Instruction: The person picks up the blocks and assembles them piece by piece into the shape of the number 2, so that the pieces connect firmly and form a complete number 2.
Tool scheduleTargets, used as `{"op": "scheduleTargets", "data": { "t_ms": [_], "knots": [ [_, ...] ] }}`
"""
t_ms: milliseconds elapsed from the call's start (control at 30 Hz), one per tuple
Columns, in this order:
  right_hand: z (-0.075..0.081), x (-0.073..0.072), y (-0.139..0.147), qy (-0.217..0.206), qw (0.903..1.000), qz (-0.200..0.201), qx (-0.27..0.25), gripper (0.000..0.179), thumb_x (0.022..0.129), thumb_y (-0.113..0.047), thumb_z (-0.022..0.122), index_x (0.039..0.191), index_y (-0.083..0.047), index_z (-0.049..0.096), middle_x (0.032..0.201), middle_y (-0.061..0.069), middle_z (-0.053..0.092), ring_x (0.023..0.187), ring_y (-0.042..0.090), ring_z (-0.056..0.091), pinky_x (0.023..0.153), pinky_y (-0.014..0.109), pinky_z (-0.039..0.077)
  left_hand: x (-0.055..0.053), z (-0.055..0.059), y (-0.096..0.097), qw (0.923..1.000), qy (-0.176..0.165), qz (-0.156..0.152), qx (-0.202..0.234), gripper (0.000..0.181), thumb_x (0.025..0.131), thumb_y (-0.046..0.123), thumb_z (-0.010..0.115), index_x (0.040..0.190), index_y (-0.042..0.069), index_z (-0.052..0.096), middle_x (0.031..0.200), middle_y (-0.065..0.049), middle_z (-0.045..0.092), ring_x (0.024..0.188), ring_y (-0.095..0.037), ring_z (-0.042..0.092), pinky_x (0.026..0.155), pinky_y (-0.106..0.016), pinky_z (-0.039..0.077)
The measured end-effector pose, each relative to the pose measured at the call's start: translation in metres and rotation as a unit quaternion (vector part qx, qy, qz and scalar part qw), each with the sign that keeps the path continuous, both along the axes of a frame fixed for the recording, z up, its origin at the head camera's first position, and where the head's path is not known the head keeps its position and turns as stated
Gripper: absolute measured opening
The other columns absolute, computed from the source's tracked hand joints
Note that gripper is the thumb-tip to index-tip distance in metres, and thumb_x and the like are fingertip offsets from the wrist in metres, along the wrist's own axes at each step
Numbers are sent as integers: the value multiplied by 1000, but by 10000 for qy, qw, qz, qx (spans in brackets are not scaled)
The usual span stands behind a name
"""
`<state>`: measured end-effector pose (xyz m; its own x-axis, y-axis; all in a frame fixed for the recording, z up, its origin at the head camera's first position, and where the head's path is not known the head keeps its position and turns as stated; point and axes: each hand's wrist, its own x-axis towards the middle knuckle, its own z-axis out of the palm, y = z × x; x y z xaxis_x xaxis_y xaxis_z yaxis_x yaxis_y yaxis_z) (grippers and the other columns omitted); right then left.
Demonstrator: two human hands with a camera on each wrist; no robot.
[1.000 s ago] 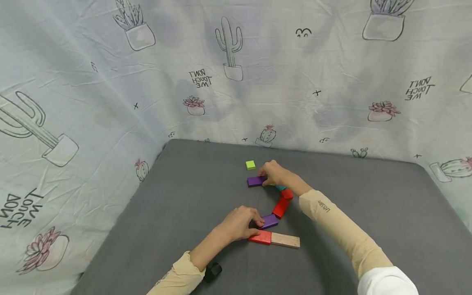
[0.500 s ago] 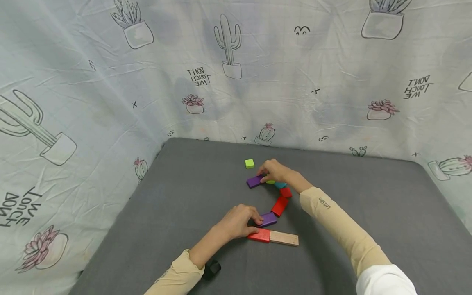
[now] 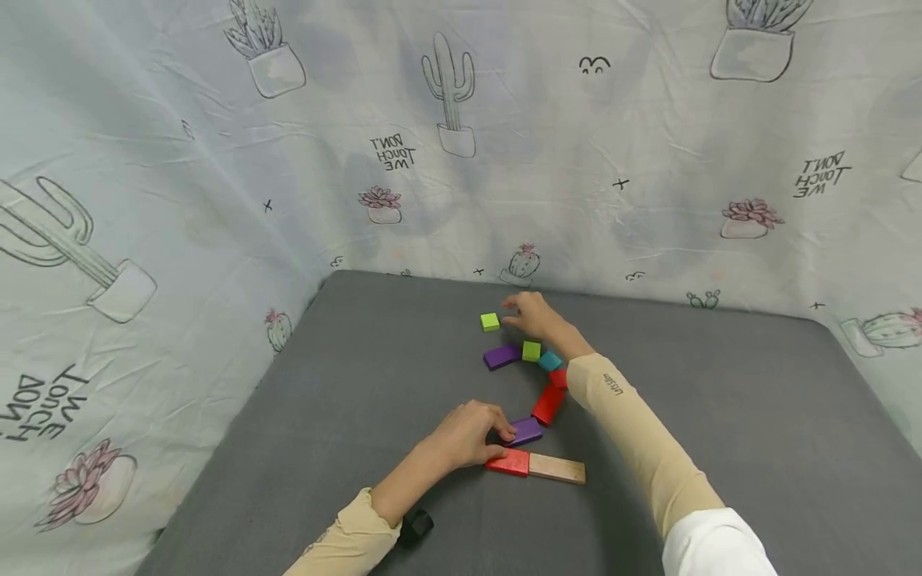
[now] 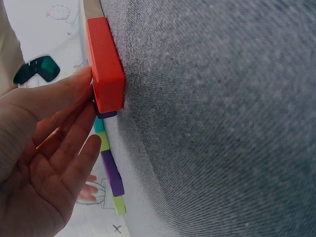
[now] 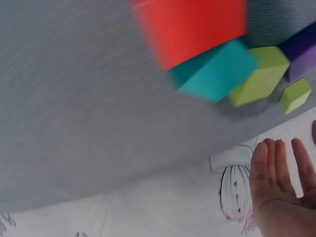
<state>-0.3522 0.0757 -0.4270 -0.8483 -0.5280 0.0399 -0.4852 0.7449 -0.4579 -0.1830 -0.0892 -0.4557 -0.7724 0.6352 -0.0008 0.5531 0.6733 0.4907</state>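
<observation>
My left hand [image 3: 464,436] rests over two blocks, its thumb on a red block [image 3: 509,462] and its fingertips on a purple block [image 3: 527,432]. In the left wrist view the thumb touches the side of this red block [image 4: 106,69], the fingers stretching beyond it. At the far end my right hand [image 3: 536,316] hovers with spread fingers just right of a lone lime-green block [image 3: 490,322], holding nothing. Below that hand curve a second purple block [image 3: 502,357], a lime-green block [image 3: 531,351], a teal block [image 3: 551,362] and more red blocks [image 3: 549,404].
A plain wooden block [image 3: 557,469] adjoins the red block at the near end. By the left forearm lies a small black object [image 3: 416,528]. The grey tabletop [image 3: 360,384] ends at a printed cactus curtain [image 3: 547,160] behind and at the left.
My right hand has let go of the far purple block and moved away toward the lone lime-green block. That purple block now sits slightly tilted. My left hand stays put.
</observation>
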Motion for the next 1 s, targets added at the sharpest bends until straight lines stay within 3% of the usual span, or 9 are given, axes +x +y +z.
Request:
{"op": "scheduleTargets", "data": {
  "t_ms": [200, 367, 467, 600, 733, 833, 1000],
  "knots": [
    [-12, -5, -29, -760, 9908, -1114, 127, 60, 89, -25, 69, 137, 3, 47, 137, 25, 48, 124, 40, 47, 100, 47, 41, 2, -3, 2, 9996, 226, -139, 88, 15, 77, 16, 81, 92, 13, 78, 97, 8, 70, 95, -8, 64, 84, -25, 51],
    [-22, -9, -39, -901, 9794, -1790, 233, 52, 85, -20, 74, 130, 0, 56, 130, 21, 55, 114, 35, 55, 93, 43, 47, 2, -5, 7, 9990, 378, -200, 96, 17, 78, 18, 81, 94, 14, 78, 98, 8, 70, 96, -7, 64, 84, -23, 51],
    [-24, -11, -40, -899, 9778, -1877, 266, 45, 86, -20, 73, 124, 0, 61, 123, 20, 59, 105, 31, 59, 90, 41, 48, 2, -6, 7, 9990, 386, -180, 95, 17, 78, 18, 81, 94, 14, 78, 98, 8, 70, 95, -7, 64, 83, -22, 51],
    [-21, -11, -40, -906, 9809, -1685, 338, 49, 87, -26, 72, 125, 3, 61, 124, 20, 59, 107, 32, 58, 93, 42, 47, 1, -5, 5, 9993, 341, -133, 108, 16, 77, 17, 81, 93, 13, 78, 96, 8, 70, 94, -6, 64, 83, -22, 51],
    [-20, -10, -40, -886, 9820, -1648, 252, 40, 87, -19, 72, 119, 4, 63, 118, 21, 61, 102, 30, 59, 89, 40, 49, 0, -5, 3, 9994, 329, -95, 87, 16, 77, 17, 81, 93, 13, 78, 96, 9, 70, 94, -6, 64, 82, -22, 51],
    [-21, -10, -41, -795, 9793, -1860, 99, 28, 86, -13, 72, 108, 5, 68, 108, 20, 64, 92, 27, 61, 83, 39, 51, 1, -5, 2, 9994, 325, -85, 45, 16, 77, 17, 81, 92, 14, 78, 97, 9, 70, 95, -6, 64, 82, -22, 51],
    [-7, -11, -47, -389, 9684, -2409, -510, 33, 85, -17, 74, 105, 8, 69, 103, 23, 64, 85, 28, 62, 75, 36, 53, 0, -5, -3, 9991, 392, -119, 125, 14, 77, 16, 81, 91, 13, 78, 97, 8, 70, 94, -7, 64, 82, -21, 51]
  ]
}}
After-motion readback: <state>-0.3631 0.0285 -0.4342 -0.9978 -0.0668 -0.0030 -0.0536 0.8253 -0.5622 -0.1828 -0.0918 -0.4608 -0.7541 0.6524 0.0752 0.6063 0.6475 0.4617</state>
